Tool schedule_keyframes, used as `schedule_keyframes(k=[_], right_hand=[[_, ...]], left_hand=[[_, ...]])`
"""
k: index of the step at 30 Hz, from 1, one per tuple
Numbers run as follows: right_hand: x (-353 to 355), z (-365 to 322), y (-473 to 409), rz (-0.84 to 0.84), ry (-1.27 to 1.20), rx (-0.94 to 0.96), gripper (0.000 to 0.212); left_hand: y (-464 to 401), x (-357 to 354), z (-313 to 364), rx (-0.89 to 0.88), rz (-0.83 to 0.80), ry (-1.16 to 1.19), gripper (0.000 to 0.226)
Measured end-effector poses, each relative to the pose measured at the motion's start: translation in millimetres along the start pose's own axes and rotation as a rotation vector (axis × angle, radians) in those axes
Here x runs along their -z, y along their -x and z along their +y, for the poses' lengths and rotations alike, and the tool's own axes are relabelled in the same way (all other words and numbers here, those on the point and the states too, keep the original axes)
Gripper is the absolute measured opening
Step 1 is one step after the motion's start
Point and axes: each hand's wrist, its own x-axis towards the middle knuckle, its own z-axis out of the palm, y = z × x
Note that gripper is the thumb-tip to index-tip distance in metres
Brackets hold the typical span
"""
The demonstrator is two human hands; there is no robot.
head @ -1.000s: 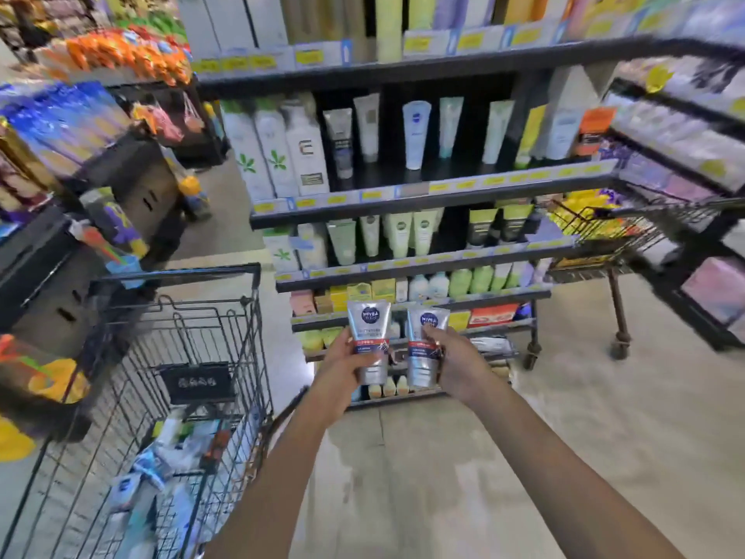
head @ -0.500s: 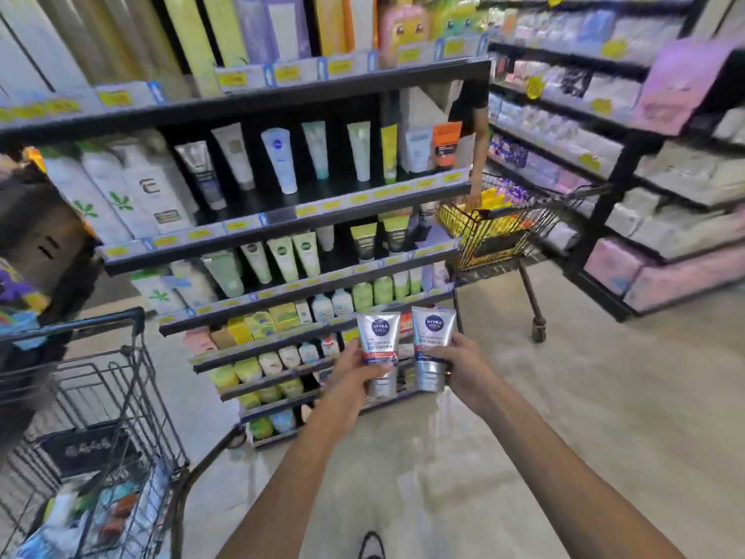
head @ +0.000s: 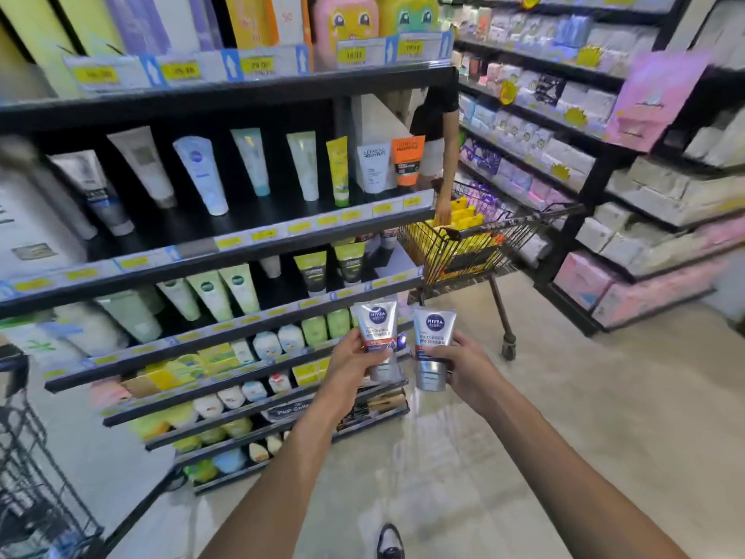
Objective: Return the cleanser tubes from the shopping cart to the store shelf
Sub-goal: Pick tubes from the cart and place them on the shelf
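At frame centre, 2 silver Nivea cleanser tubes are gripped upright, 1 [head: 378, 336] by the left hand [head: 354, 363], 1 [head: 432, 349] by the right hand [head: 463, 367]. Labels are likely kept facing up for matching against the black store shelf [head: 225, 94].

Bare shelf board [head: 258, 219] before upright tubes [head: 201, 171]

bare forearms [head: 564, 457], seemingly black-and-white shoe [head: 390, 541]

Left tube [head: 378, 336]: silver cleanser tube with a dark blue round logo and a red band, cap down, upright, gripped low in the left hand [head: 350, 361].

Right tube [head: 432, 349]: same silver make, blue band, cap down, upright, gripped in the right hand [head: 463, 363].

The two are side by side, slightly apart, before the shelf [head: 225, 236].

Cart [head: 24, 457]: dark wire, at lower left.
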Motion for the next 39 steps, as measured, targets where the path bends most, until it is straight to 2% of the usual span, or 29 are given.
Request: schedule_keyframes(k=[16,22,26,31,34,36,39], right_hand=[[47,-86,-185,-0.021,0.021,-0.116,0.044],[72,-109,-241,-0.107,0.112,-0.159,0.039],[85,-120,-269,-0.174,0.176,-0.161,0.044],[94,-124,-282,-0.226,0.220,-0.148,0.033],[99,-123,-284,-0.251,0.239,-0.154,0.033],[103,-123,-286,-0.247,0.234,-0.159,0.033],[108,-120,-289,-0.225,0.229,-0.167,0.034]], left_hand=[[-208,-59,11,0.107,0.156,-0.010,0.045],[-276,-88,16,0.111,0.366,-0.140,0.043],[-305,-93,23,0.064,0.405,-0.169,0.038],[-330,-86,23,-0.027,0.389,-0.208,0.033],[-363,-70,-6,-0.029,0.395,-0.338,0.051],[-381,-65,-21,-0.007,0.414,-0.483,0.051],[-376,-78,-3,0.009,0.430,-0.604,0.047]])
